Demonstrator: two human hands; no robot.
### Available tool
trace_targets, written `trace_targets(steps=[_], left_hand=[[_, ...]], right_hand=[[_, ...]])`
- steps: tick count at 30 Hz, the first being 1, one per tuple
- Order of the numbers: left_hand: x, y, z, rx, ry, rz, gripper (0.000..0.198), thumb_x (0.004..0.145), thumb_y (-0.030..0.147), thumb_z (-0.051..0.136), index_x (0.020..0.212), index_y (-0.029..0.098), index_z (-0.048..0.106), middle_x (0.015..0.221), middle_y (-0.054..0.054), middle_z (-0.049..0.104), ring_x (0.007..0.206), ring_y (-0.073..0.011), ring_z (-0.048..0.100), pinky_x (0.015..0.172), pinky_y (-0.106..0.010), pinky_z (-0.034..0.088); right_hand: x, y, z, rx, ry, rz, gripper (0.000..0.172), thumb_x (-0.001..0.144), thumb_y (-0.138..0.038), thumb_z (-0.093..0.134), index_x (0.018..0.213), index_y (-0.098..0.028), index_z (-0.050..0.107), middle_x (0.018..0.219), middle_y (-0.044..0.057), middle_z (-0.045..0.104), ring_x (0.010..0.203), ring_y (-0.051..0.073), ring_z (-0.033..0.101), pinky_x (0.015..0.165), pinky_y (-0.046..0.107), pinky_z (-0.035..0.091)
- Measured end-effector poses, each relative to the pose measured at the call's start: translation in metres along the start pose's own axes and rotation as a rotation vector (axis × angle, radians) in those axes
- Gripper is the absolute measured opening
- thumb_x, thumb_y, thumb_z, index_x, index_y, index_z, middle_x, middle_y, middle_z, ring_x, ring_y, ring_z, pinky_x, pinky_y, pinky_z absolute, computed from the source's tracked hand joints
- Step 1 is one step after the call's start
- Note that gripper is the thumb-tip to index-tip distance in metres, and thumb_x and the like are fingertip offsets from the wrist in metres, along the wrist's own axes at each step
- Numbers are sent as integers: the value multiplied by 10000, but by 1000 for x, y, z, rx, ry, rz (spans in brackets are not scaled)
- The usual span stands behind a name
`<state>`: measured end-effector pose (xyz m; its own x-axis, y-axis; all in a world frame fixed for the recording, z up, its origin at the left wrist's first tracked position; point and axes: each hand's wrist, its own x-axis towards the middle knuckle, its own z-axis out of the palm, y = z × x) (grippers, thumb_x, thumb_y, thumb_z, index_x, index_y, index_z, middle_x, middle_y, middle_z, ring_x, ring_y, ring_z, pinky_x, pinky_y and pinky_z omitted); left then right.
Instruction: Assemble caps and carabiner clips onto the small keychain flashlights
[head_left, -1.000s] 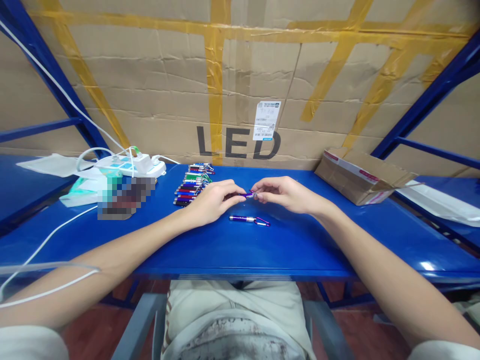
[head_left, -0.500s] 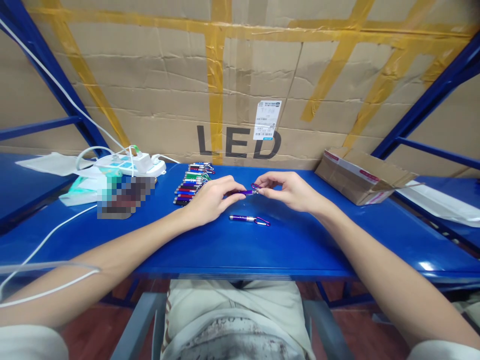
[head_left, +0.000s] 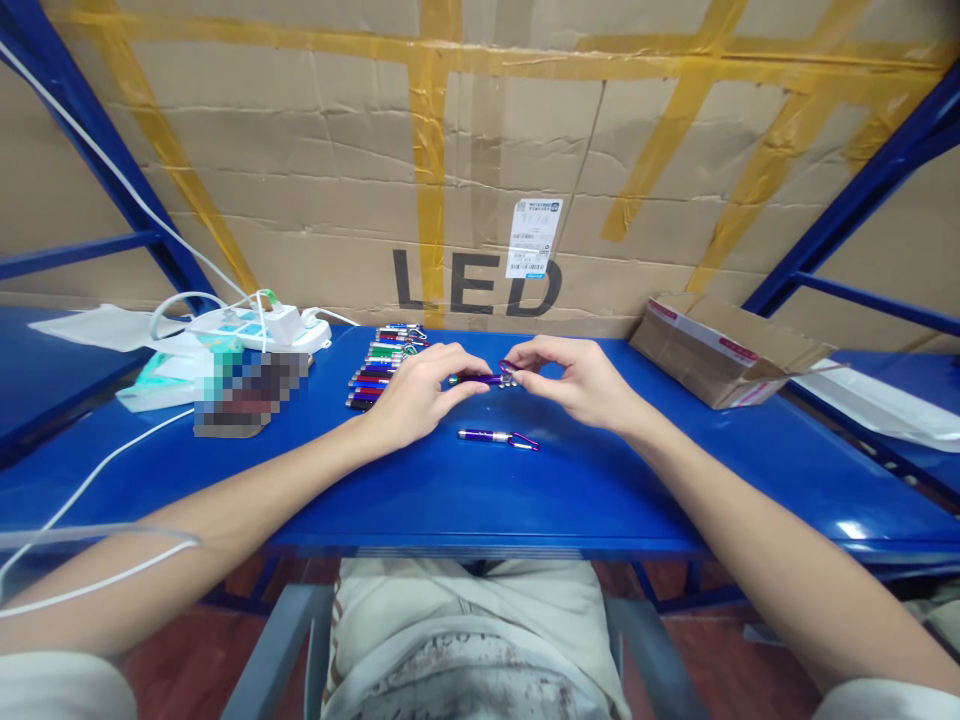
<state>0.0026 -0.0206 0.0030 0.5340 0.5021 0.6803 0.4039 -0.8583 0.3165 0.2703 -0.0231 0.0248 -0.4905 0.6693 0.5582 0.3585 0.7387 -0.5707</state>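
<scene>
A small purple keychain flashlight (head_left: 484, 379) is held just above the blue table (head_left: 600, 480). My left hand (head_left: 420, 392) pinches its body from the left. My right hand (head_left: 574, 378) pinches the clip end on the right. A second purple flashlight with a carabiner clip (head_left: 499, 438) lies flat on the table just in front of both hands. A row of several coloured flashlights (head_left: 382, 365) lies side by side to the left of my left hand.
A white power strip (head_left: 259, 328) with cables sits at the back left beside a teal packet (head_left: 176, 375). An open cardboard box (head_left: 724, 350) stands at the back right. A large cardboard sheet marked LED (head_left: 480, 180) forms the back wall.
Both hands have lifted the held purple flashlight slightly up and away. My left fingers have spread a little along its body. The flashlight on the table has not moved.
</scene>
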Motion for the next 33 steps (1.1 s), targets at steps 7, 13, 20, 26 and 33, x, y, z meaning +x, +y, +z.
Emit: trace_targets(steps=[7,13,20,26,33], left_hand=[[1,1,-1,-9,22,23,154,1065,312,694,1150,209,769,1073,-60,789,994,-215,710,942,-362,547],[0,1,-1,-11,52,29,170,1063,324,697,1157,206,775,1086,-65,788,991,-212,715,950,-362,548],[1,2,-2,-11,74,16,198,1073,363,677,1148,211,778,1042,-61,781,961,-213,716,929,-359,556],[1,1,-1,7,94,-11,211,1088,353,649,1168,197,766,1040,-66,761,966,-213,714,923,-350,565],[0,-3,1,54,57,-25,255,1109,342,600,1203,184,777,1032,-79,743,969,-221,708,921,-369,570]], right_hand=[[1,-5,2,-31,39,-51,163,968,-312,751,1075,-199,797,1005,52,810,867,205,743,861,346,597],[0,-8,3,-64,44,-65,153,979,-317,740,1074,-211,794,995,46,809,867,207,743,859,348,595],[0,-10,0,-113,54,-74,165,991,-345,728,1075,-220,796,1003,54,815,869,217,744,862,359,600],[0,-4,-3,-118,33,-77,173,988,-336,737,1101,-219,796,1016,54,822,875,216,750,869,354,605],[0,5,-9,-86,-57,2,247,976,-407,752,1111,-205,793,1022,61,830,890,225,761,865,347,603]])
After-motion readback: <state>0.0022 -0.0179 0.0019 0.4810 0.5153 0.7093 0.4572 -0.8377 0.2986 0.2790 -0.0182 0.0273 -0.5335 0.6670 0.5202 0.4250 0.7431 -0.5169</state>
